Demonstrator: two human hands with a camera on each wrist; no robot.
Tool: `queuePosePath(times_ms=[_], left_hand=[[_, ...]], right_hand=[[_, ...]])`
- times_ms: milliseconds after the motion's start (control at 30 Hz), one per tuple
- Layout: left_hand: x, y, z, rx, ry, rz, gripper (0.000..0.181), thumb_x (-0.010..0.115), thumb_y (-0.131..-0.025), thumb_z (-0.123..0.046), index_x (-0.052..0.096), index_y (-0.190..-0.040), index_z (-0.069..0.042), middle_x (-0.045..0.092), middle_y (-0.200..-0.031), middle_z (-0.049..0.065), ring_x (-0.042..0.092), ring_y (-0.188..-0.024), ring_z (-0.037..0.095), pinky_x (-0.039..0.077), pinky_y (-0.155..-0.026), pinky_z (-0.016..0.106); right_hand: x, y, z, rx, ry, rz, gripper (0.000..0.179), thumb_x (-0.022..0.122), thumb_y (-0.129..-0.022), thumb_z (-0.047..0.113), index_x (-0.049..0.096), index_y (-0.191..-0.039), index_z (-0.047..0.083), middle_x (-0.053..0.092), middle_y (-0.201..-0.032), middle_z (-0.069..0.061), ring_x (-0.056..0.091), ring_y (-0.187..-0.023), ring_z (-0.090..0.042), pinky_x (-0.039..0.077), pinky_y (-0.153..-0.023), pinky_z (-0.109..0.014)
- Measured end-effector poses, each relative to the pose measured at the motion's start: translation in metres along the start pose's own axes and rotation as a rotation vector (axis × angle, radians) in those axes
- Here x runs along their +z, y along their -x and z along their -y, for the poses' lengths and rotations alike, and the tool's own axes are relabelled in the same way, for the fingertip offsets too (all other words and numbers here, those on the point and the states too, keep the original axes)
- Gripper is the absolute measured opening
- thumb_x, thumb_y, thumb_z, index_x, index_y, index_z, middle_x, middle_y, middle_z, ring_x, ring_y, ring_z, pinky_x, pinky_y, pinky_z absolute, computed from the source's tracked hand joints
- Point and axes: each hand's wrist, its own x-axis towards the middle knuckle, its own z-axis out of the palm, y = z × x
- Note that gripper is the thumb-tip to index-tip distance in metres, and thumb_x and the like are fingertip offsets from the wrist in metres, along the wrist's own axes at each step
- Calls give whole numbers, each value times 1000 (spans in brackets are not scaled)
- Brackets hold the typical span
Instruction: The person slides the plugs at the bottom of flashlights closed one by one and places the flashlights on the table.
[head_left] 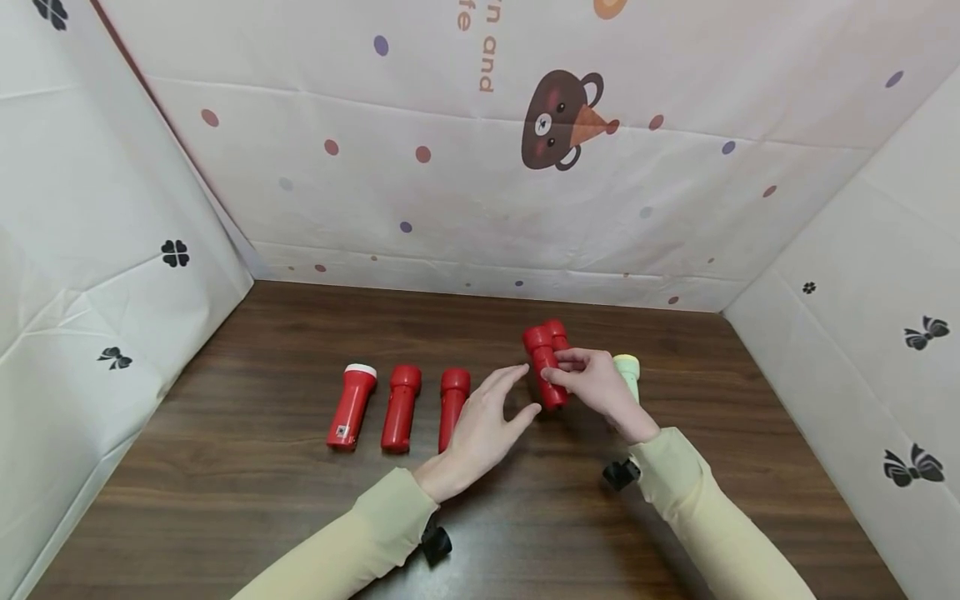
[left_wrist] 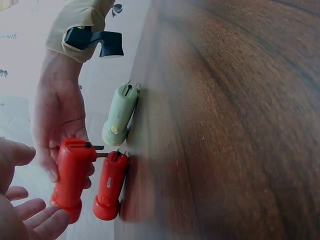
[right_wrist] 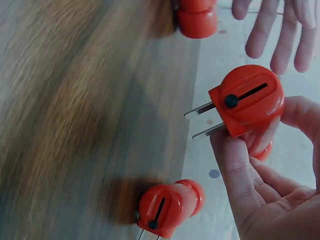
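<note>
On the left of the brown table (head_left: 300, 517) lies a red flashlight with a white top (head_left: 351, 408), then a second red flashlight (head_left: 401, 408). A third red flashlight (head_left: 453, 400) is partly hidden by the left hand (head_left: 483, 425) — loose, holding nothing. Next comes the lifted flashlight (head_left: 540, 350), red too: the right hand (head_left: 596, 387) pinches its skinny end, near two metal pins (right_wrist: 207, 132), and the fat end sticks out past the fingers. Just behind is another red flashlight (head_left: 557, 333); a green flashlight (head_left: 627, 367) peeks out last.

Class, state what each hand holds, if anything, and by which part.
The right hand holds a red flashlight by its body, near the pronged end. The left hand holds nothing.
</note>
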Motion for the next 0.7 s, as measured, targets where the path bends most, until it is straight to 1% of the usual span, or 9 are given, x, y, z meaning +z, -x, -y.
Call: queuePosePath(times_ms=[167, 233, 333, 400, 467, 567, 633, 700], left_hand=[[2, 1, -4, 47, 6, -36, 56, 76, -97, -23, 58, -148, -10, 62, -150, 9, 67, -131, 25, 58, -107, 46], [3, 1, -5, 64, 8, -49, 56, 76, -97, -22, 58, -148, -9, 63, -149, 9, 67, -131, 25, 58, -108, 46], [5, 1, -6, 100, -4, -73, 55, 77, -96, -21, 59, -147, -10, 63, -148, 9, 67, -132, 24, 57, -110, 44], [7, 2, -7, 123, -5, -87, 56, 78, -96, -21, 60, -147, -11, 63, -149, 9, 66, -133, 24, 56, -111, 42], [8, 2, -8, 151, -8, -102, 56, 79, -95, -21, 60, -147, -12, 63, -149, 9, 66, -133, 23, 56, -112, 41], [10, 2, -9, 189, -11, -121, 57, 79, -95, -21, 59, -147, -11, 63, -148, 9, 67, -133, 23, 56, -112, 40], [11, 3, -10, 210, -16, -134, 57, 80, -94, -20, 60, -147, -11, 63, -148, 9, 67, -132, 24, 57, -111, 39], [12, 3, -11, 231, -24, -148, 58, 80, -94, -20, 60, -147, -11, 63, -147, 8, 67, -132, 23, 57, -110, 38]], right_hand=[[-4, 5, 5, 35, -113, 18, 55, 73, -99, 27, 61, -140, -5, 70, -134, -27, 73, -100, -15, 65, -86, -28], [-6, 8, 7, 47, -163, 29, 56, 72, -99, 28, 58, -143, -6, 68, -138, -27, 74, -100, -12, 64, -87, -25], [-7, 11, 10, 64, -239, 38, 58, 71, -100, 27, 56, -146, -5, 66, -142, -28, 74, -99, -7, 64, -88, -23], [-8, 14, 12, 69, -282, 42, 58, 70, -101, 26, 54, -146, -6, 66, -142, -27, 74, -97, -4, 64, -89, -23], [-8, 16, 13, 68, -324, 43, 56, 69, -102, 24, 54, -146, -7, 69, -137, -25, 74, -94, -2, 64, -89, -23], [-9, 19, 14, 63, -382, 42, 55, 67, -102, 22, 52, -146, -9, 75, -124, -13, 74, -89, -1, 64, -87, -22], [-10, 20, 14, 64, -419, 42, 55, 66, -103, 21, 52, -145, -10, 75, -113, -1, 73, -86, -1, 63, -86, -22], [-10, 22, 15, 66, -459, 45, 55, 65, -103, 20, 51, -146, -11, 74, -106, 8, 73, -85, -2, 63, -85, -21]])
